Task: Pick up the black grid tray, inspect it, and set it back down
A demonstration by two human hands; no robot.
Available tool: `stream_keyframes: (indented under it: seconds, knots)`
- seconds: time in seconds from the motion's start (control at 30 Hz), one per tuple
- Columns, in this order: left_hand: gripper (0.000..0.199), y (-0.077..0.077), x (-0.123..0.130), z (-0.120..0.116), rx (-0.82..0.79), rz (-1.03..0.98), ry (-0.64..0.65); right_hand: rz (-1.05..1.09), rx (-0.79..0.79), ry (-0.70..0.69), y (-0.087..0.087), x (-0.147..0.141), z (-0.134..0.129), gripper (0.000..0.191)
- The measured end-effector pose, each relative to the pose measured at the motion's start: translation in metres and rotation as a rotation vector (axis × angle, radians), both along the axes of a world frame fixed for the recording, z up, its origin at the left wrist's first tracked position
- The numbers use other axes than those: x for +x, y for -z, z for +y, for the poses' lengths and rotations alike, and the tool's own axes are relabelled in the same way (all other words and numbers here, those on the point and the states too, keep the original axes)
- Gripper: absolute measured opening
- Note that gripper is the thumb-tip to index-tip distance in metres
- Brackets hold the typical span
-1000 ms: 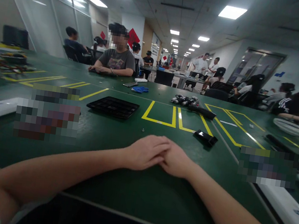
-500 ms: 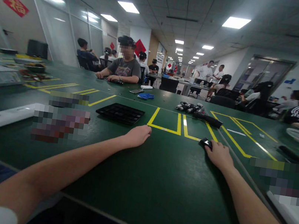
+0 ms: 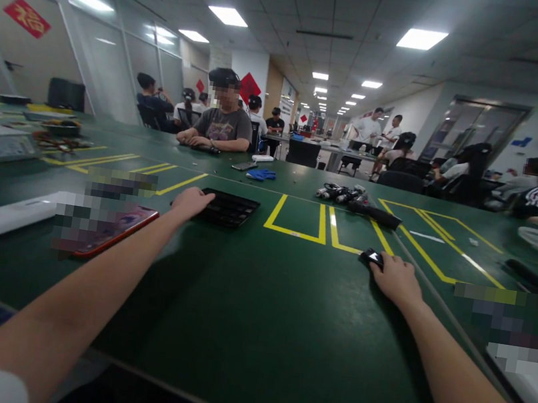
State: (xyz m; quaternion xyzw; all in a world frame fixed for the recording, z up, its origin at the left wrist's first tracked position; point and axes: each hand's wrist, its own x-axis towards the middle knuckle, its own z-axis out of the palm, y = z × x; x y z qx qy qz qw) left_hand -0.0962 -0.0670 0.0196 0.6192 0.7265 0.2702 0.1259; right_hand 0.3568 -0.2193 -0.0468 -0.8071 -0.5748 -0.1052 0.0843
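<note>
Since the earlier frame the left hand (image 3: 191, 205) has swung left to the tray (image 3: 229, 212), while the right hand (image 3: 399, 279) has stayed put. The tray lies flat on the desk (image 3: 251, 320), left of the frame's centre, its longer side seemingly running left to right. The left hand, at its left end, is far nearer; whether its fingers grip cannot be told. Right of centre, the right hand's fingers curl around the black case (image 3: 371, 256).
</note>
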Motion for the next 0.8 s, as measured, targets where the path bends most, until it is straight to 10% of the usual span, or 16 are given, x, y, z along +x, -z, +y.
stream_keyframes:
  seconds: [0.37,0.8]
  knots:
    - [0.052,0.003,0.013,0.013,-0.128,0.494,0.108,0.028,0.052,-0.01,0.003,-0.001,0.003,0.042]
    - [0.034,0.043,0.114,-0.084,0.178,-0.064,0.844,0.937,0.166,-0.656,0.0,-0.116,-0.012,0.046]
